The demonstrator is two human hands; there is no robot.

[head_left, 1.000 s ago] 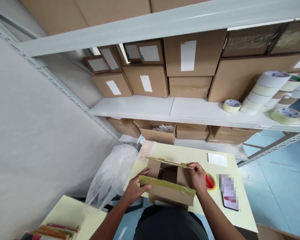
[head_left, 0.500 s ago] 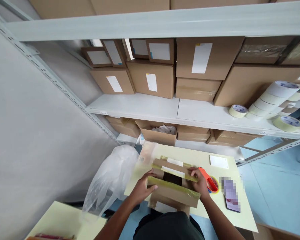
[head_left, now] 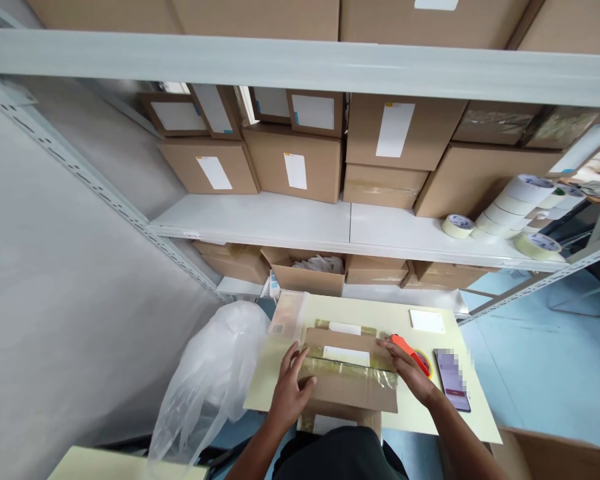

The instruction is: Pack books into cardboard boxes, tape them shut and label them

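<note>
In the middle of the head view, a cardboard box stands on the cream table, its two long top flaps lying together. Shiny tape strips run along the flap edges, and a white label sits by the seam. My left hand rests at the box's left side, fingers spread and thumb on the near flap. My right hand lies along the right side with its fingers stretched out over the flap edge. Beside it is an orange tape dispenser with a tape roll.
On the cream table lie a phone and a white card. A clear plastic bag bulges at the left. Behind, a metal shelf holds cardboard boxes and stacked tape rolls. An open carton is at lower right.
The box's top flaps have folded down, covering the dark opening between them. My fingers have loosened from the flaps and spread along the sides. The view has shifted slightly right.
</note>
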